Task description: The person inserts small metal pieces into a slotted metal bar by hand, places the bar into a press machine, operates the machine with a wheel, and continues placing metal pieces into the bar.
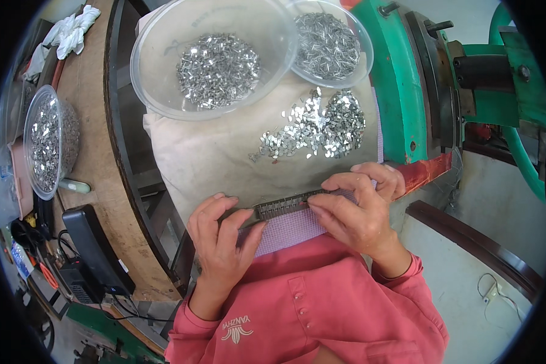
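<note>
A dark slotted metal bar [282,207], with a row of narrow teeth or pins along it, lies across my lap edge over a lilac woven cloth [288,233]. My left hand [221,239] grips its left end, thumb on the near side and fingers on the far side. At the right end, the thumb and forefinger of my right hand [361,212] are closed on the bar. Whether a small part sits between those fingertips is too small to make out. Just beyond the bar, a heap of small shiny metal pieces [343,127] spreads over a pale cloth [194,155].
Behind the heap stand a large clear tub [148,79] and a smaller one [365,54], both holding metal bits. A green machine [391,79] borders the right. On the wooden bench [91,121] at left are another tub [54,176] and a black device [97,249].
</note>
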Motion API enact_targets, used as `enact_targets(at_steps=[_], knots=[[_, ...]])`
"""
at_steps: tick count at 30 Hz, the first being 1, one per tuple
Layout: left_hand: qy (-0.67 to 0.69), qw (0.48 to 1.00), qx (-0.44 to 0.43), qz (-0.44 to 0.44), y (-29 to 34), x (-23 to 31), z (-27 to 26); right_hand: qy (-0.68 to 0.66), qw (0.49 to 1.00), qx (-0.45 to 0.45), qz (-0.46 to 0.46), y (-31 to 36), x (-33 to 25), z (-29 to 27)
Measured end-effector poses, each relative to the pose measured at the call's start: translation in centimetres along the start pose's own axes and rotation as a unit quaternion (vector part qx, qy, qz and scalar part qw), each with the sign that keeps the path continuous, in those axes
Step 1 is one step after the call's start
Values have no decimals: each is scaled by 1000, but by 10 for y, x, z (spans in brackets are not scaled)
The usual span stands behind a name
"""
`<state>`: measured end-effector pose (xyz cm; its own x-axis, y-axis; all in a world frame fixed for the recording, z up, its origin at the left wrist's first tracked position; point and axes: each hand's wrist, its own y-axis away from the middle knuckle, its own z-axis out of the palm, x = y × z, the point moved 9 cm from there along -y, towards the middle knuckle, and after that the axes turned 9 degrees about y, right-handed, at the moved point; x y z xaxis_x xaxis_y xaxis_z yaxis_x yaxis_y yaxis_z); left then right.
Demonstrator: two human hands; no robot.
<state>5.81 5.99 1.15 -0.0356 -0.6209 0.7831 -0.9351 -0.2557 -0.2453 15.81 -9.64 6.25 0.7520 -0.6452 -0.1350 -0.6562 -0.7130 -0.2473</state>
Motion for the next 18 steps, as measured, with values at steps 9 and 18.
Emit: enact_targets(at_steps=[9, 18], knots=[[-6, 1000, -2, 1, 0, 0, 1, 0, 1000, -6, -8, 2, -4, 3], [-6, 1000, 0, -2, 0, 0, 1, 4, 999, 9, -44, 0, -15, 9]])
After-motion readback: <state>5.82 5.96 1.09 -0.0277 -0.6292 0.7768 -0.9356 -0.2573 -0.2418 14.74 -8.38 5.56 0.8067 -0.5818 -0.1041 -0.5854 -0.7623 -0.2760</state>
